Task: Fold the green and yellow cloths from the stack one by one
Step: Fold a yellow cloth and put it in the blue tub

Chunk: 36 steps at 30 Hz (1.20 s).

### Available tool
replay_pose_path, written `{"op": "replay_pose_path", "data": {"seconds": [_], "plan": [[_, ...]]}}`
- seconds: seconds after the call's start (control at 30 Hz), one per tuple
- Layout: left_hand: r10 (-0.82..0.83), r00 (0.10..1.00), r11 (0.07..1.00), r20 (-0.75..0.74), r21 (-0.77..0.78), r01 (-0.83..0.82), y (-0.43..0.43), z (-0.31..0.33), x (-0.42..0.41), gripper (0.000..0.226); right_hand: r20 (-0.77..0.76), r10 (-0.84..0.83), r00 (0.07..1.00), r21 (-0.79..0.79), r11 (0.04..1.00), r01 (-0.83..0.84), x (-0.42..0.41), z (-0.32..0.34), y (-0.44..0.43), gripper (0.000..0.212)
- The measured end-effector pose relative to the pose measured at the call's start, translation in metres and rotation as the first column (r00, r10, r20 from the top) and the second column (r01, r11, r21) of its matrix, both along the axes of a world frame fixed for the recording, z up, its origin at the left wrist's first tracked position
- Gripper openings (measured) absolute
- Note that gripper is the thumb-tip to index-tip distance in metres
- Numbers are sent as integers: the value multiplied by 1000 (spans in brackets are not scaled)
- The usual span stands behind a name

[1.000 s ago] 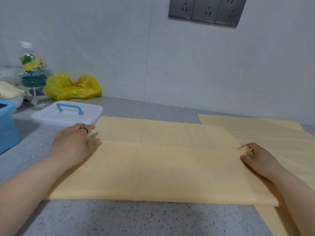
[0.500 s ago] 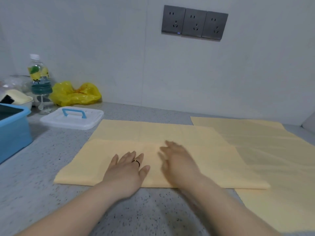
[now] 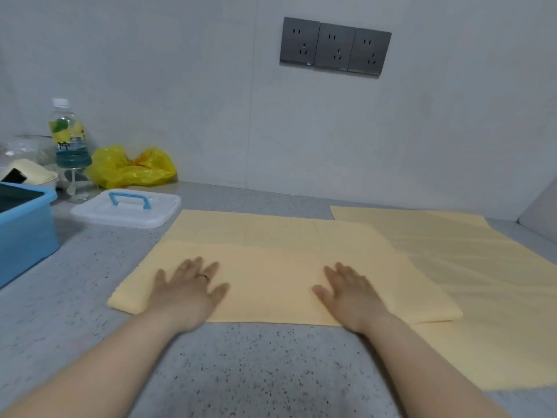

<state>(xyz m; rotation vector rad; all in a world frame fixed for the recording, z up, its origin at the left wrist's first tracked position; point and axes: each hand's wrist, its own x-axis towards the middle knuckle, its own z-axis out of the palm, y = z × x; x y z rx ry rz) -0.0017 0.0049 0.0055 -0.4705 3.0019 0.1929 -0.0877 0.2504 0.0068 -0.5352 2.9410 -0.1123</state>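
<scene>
A yellow cloth [image 3: 271, 245], folded over on itself, lies flat on the speckled grey counter [image 3: 256, 372] in front of me. My left hand [image 3: 187, 288] presses flat on its near left part, fingers spread, a ring on one finger. My right hand [image 3: 349, 291] lies flat on the near right part, fingers straight. A second yellow cloth [image 3: 482, 267] is spread out unfolded to the right, partly under the folded one. No green cloth shows.
A white lid with a blue handle [image 3: 126, 208] sits just left of the cloth. A blue bin [image 3: 24, 233] stands at the far left. Behind are a bottle [image 3: 67, 137] and a yellow plastic bag [image 3: 129, 167]. The wall carries three grey sockets [image 3: 334, 46].
My hands left the cloth's far side corners, came together at the middle of the folded cloth, then slid apart outward along its near part, palms flat.
</scene>
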Motion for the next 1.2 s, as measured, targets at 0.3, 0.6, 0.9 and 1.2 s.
{"op": "replay_pose_path", "data": {"seconds": [0.3, 0.6, 0.9, 1.2], "plan": [[95, 992, 990, 79, -112, -86, -46, 4, 23, 60, 31, -196, 980, 37, 980, 195, -3, 5, 75, 65], [80, 995, 987, 51, -144, -72, -35, 4, 54, 57, -46, -151, 987, 34, 988, 153, 37, 6, 106, 62], [-229, 966, 972, -121, 27, 233, 40, 10, 50, 55, -169, 24, 985, -296, 952, -74, -2, 22, 45, 32], [-238, 970, 971, -46, 5, 238, 57, -9, 42, 56, -32, 58, 998, -296, 953, -65, -39, 19, -26, 22]]}}
